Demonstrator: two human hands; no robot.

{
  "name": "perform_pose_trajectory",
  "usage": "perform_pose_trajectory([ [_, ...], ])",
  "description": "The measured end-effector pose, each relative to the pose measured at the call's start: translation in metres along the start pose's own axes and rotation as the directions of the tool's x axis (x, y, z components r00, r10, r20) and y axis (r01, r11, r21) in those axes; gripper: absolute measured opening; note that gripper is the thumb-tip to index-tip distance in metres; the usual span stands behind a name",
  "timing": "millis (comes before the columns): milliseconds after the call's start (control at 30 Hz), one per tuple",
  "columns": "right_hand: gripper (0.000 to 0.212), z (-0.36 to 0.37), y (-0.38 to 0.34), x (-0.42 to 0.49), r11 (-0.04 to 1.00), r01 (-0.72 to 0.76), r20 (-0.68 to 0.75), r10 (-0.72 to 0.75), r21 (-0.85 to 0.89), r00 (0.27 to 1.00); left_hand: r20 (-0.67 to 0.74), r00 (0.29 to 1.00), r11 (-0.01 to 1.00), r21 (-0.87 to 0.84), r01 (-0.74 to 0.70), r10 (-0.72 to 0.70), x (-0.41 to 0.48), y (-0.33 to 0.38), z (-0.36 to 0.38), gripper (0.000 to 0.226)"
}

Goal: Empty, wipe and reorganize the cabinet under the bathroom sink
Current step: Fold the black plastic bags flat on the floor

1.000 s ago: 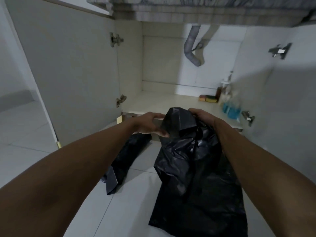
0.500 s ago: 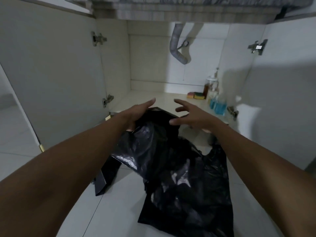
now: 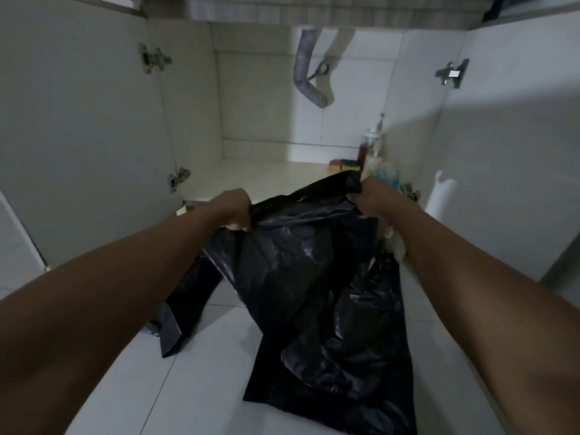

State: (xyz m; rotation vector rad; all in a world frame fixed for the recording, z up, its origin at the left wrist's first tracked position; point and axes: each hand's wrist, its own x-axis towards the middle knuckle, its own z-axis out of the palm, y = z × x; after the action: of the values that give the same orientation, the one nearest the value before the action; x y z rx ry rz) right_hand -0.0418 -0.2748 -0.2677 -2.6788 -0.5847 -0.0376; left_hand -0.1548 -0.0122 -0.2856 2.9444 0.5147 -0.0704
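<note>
Both cabinet doors stood open. The left hand (image 3: 236, 208) and the right hand (image 3: 372, 196) each gripped the top edge of a black plastic bag (image 3: 317, 277), pulling it wide in front of the cabinet (image 3: 251, 174); its lower part lay on the tiled floor (image 3: 204, 372). In the cabinet's back right corner sat sponges (image 3: 344, 165), a pump bottle (image 3: 370, 146) and a blue bottle (image 3: 387, 175). A grey drain pipe (image 3: 306, 70) hung above.

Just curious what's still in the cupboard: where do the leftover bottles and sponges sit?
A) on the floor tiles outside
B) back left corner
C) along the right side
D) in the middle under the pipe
C: the bottles and sponges sit on the cabinet floor by its right wall.
</note>
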Motion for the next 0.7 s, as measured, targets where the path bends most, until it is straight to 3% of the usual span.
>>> perform_pose_trajectory([
  [133, 0.053, -0.012, 0.024, -0.004, 0.987, -0.156, -0.032, 0.155, -0.03, 0.987, -0.191, 0.982, 0.999, 0.04, 0.008, 0.0, 0.02, 0.014, -0.006, 0.017],
  [200, 0.047, -0.02, 0.031, -0.006, 0.973, -0.218, -0.02, 0.22, 0.073, 0.975, -0.186, 0.982, 0.996, -0.085, 0.017, -0.032, 0.021, 0.036, -0.011, 0.015],
  [233, 0.037, -0.023, 0.035, -0.005, 0.945, -0.255, -0.003, 0.261, 0.205, 0.965, -0.151, 0.986, 0.971, -0.239, 0.028, -0.065, 0.027, 0.046, -0.013, 0.009],
  [267, 0.029, -0.024, 0.037, -0.006, 0.876, -0.307, 0.031, 0.319, 0.372, 0.947, -0.097, 0.99, 0.898, -0.438, 0.053, -0.105, 0.033, 0.054, -0.014, 0.005],
  [333, 0.022, -0.021, 0.041, -0.007, 0.645, -0.381, 0.15, 0.384, 0.663, 0.911, 0.049, 0.988, 0.617, -0.776, 0.129, -0.145, 0.034, 0.07, -0.017, 0.013],
  [367, 0.027, -0.018, 0.047, -0.005, 0.548, -0.395, 0.199, 0.383, 0.738, 0.902, 0.08, 0.988, 0.514, -0.847, 0.139, -0.135, 0.036, 0.076, -0.017, 0.014],
  [400, 0.033, -0.014, 0.053, -0.004, 0.482, -0.407, 0.232, 0.383, 0.776, 0.894, 0.072, 0.99, 0.488, -0.864, 0.123, -0.123, 0.041, 0.079, -0.015, 0.011],
  [500, 0.035, -0.002, 0.07, 0.0, 0.361, -0.404, 0.241, 0.418, 0.841, 0.876, 0.001, 0.994, 0.586, -0.808, 0.063, -0.105, 0.053, 0.086, -0.007, 0.015],
  [567, 0.043, 0.001, 0.077, 0.006, 0.395, -0.365, 0.165, 0.457, 0.843, 0.874, -0.097, 0.991, 0.701, -0.714, -0.002, -0.097, 0.064, 0.089, -0.001, 0.022],
  [633, 0.042, -0.006, 0.077, 0.01, 0.396, -0.179, -0.018, 0.445, 0.9, 0.895, -0.322, 0.942, 0.793, -0.595, -0.127, -0.09, 0.071, 0.094, -0.001, 0.025],
  [700, 0.033, -0.02, 0.073, 0.011, 0.371, 0.083, -0.24, 0.4, 0.925, 0.885, -0.559, 0.828, 0.778, -0.538, -0.323, -0.043, 0.075, 0.099, -0.004, 0.018],
])
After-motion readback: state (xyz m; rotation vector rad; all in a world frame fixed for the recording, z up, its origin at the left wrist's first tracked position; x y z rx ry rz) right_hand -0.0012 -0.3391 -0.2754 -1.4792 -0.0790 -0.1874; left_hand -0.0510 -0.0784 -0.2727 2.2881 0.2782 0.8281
